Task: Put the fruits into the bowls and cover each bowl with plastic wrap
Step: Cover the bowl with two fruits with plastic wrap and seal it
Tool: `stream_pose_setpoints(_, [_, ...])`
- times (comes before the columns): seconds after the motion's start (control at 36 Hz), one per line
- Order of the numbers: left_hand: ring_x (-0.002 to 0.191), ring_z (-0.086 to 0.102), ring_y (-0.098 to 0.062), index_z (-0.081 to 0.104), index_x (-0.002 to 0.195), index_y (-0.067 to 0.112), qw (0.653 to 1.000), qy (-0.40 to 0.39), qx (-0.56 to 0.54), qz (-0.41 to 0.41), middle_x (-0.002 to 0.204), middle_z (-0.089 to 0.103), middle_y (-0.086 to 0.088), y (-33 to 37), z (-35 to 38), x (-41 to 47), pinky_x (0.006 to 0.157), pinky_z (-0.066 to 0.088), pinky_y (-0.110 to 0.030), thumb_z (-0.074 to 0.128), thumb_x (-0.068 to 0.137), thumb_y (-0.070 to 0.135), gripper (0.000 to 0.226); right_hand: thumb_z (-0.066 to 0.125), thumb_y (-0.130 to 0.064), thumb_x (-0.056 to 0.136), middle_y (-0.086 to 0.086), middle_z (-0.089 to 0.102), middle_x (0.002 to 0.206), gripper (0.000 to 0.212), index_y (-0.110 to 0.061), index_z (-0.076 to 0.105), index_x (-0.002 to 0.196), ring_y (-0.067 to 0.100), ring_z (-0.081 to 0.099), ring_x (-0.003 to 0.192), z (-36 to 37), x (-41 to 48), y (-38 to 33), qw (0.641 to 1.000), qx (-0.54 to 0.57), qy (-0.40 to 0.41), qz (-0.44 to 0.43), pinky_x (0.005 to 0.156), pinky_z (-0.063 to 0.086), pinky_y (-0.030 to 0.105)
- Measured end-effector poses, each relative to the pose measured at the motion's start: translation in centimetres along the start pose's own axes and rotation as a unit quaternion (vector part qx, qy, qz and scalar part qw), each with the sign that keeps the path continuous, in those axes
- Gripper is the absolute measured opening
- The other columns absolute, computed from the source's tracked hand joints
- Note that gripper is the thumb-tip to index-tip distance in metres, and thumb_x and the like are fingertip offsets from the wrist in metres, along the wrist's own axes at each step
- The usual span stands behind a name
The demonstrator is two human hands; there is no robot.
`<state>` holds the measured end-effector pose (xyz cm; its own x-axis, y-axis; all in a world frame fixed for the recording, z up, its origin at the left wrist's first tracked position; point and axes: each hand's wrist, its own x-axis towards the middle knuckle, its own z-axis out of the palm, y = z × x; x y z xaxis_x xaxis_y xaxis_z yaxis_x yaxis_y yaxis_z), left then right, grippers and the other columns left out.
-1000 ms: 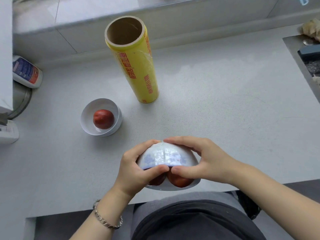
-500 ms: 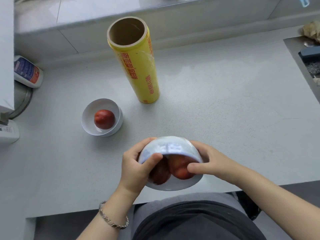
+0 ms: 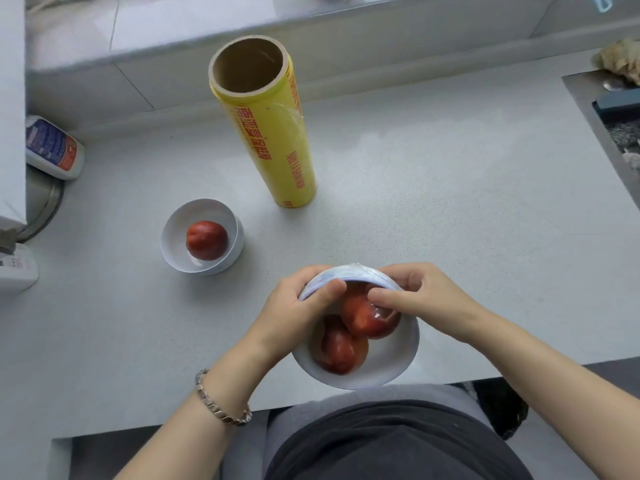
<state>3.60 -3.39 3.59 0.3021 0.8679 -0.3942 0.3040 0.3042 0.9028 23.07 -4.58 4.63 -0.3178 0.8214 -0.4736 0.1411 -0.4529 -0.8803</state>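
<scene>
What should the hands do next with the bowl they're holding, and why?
Probably set the tilted bowl flat and smooth the plastic wrap at its rim: both hands, left and right, pinch bunched film there, and its two fruits lean.

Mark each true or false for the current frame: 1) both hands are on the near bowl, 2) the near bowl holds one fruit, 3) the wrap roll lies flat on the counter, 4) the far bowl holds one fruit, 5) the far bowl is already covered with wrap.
1) True. The left hand and right hand both grip the near bowl at its far rim.
2) False. It holds two red fruits.
3) False. The plastic wrap roll stands upright on the counter.
4) True. The far bowl holds a single red fruit.
5) False. No wrap shows over the far bowl; its mouth looks open.
</scene>
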Motion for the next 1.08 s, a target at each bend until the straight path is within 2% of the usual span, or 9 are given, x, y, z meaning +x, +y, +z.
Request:
stream_pose_setpoints(0.08, [0.083, 0.063, 0.001, 0.069, 0.094, 0.022, 0.999, 0.028, -0.04, 0.002, 0.088, 0.072, 0.011, -0.3, 0.3, -0.3, 0.073, 0.046, -0.011, 0.058, 0.06, 0.058, 0.051, 0.079, -0.026, 0.068, 0.001, 0.074, 0.093, 0.034, -0.017, 0.07, 0.1, 0.008, 0.069, 0.086, -0.1, 0.1, -0.4, 1.0, -0.009, 0.021, -0.004, 0.074, 0.052, 0.017])
stream_pose_setpoints(0.14, [0.085, 0.064, -0.001, 0.069, 0.095, 0.019, 0.997, 0.052, -0.064, 0.009, 0.089, 0.072, 0.01, -0.4, 0.6, -0.7, 0.074, 0.046, -0.012, 0.06, 0.062, 0.055, 0.049, 0.073, -0.031, 0.067, -0.004, 0.073, 0.097, 0.037, -0.017, 0.068, 0.101, 0.005, 0.068, 0.09, -0.3, 0.0, -0.8, 0.999, 0.008, 0.048, -0.012, 0.076, 0.052, 0.014])
stream_pose_setpoints(0.36, [0.085, 0.064, -0.007, 0.068, 0.096, 0.016, 0.99, 0.098, -0.093, 0.029, 0.092, 0.071, 0.002, -0.6, 1.1, -1.7, 0.073, 0.047, -0.015, 0.064, 0.06, 0.049, 0.049, 0.07, -0.023, 0.078, -0.007, 0.071, 0.085, 0.002, -0.021, 0.069, 0.077, -0.001, 0.064, 0.082, -1.1, -0.1, -2.2, 0.99, -0.122, 0.061, -0.02, 0.081, 0.048, 0.013])
stream_pose_setpoints(0.44, [0.085, 0.064, -0.009, 0.067, 0.098, 0.015, 0.99, 0.108, -0.085, 0.035, 0.091, 0.071, 0.003, -0.8, 1.0, -2.0, 0.074, 0.047, -0.017, 0.063, 0.06, 0.05, 0.051, 0.068, -0.025, 0.08, -0.001, 0.071, 0.082, 0.011, -0.023, 0.066, 0.07, 0.003, 0.061, 0.075, -1.4, 0.1, -2.6, 0.984, -0.175, 0.036, 0.005, 0.069, 0.043, 0.008])
stream_pose_setpoints(0.56, [0.083, 0.064, -0.003, 0.066, 0.095, 0.022, 0.99, 0.115, -0.067, 0.039, 0.087, 0.071, 0.009, -0.7, 0.8, -2.1, 0.073, 0.047, -0.012, 0.064, 0.056, 0.051, 0.048, 0.059, -0.028, 0.088, 0.015, 0.069, 0.096, 0.018, -0.013, 0.068, 0.085, 0.012, 0.054, 0.078, -1.4, 0.2, -3.1, 0.966, -0.253, -0.031, 0.04, 0.074, 0.044, 0.027])
stream_pose_setpoints(0.61, [0.083, 0.064, -0.004, 0.067, 0.095, 0.02, 0.991, 0.11, -0.06, 0.042, 0.088, 0.071, 0.007, -0.7, 0.7, -2.1, 0.073, 0.047, -0.013, 0.064, 0.057, 0.05, 0.048, 0.053, -0.028, 0.091, 0.01, 0.067, 0.09, 0.019, -0.013, 0.065, 0.088, 0.009, 0.052, 0.075, -1.3, 0.2, -3.3, 0.957, -0.283, -0.059, 0.038, 0.072, 0.043, 0.024])
stream_pose_setpoints(0.69, [0.082, 0.064, -0.008, 0.069, 0.092, 0.017, 0.992, 0.095, -0.06, 0.057, 0.086, 0.072, 0.005, -0.7, 0.3, -2.1, 0.074, 0.048, -0.018, 0.064, 0.062, 0.046, 0.042, 0.045, -0.024, 0.095, -0.006, 0.056, 0.077, 0.02, -0.02, 0.057, 0.079, 0.003, 0.049, 0.068, -1.2, 0.4, -3.3, 0.964, -0.252, -0.074, 0.033, 0.065, 0.04, 0.014])
stream_pose_setpoints(0.92, [0.074, 0.063, -0.005, 0.07, 0.084, 0.022, 0.99, 0.106, -0.062, 0.071, 0.078, 0.07, 0.01, -0.6, 0.5, -2.1, 0.07, 0.048, -0.016, 0.064, 0.061, 0.044, 0.032, 0.043, -0.018, 0.096, -0.005, 0.051, 0.067, 0.026, -0.017, 0.053, 0.072, 0.006, 0.045, 0.061, -1.3, 1.4, -2.6, 0.991, -0.09, -0.061, 0.075, 0.069, 0.039, 0.021])
stream_pose_setpoints(1.08, [0.074, 0.063, 0.003, 0.068, 0.079, 0.036, 0.991, 0.11, -0.033, 0.073, 0.077, 0.071, 0.019, -0.6, 0.8, -2.2, 0.069, 0.047, -0.01, 0.066, 0.056, 0.045, 0.025, 0.059, -0.037, 0.087, -0.004, 0.044, 0.056, 0.029, -0.017, 0.058, 0.066, 0.009, 0.037, 0.055, -1.5, 1.9, -2.9, 0.977, -0.079, -0.101, 0.168, 0.061, 0.034, 0.021])
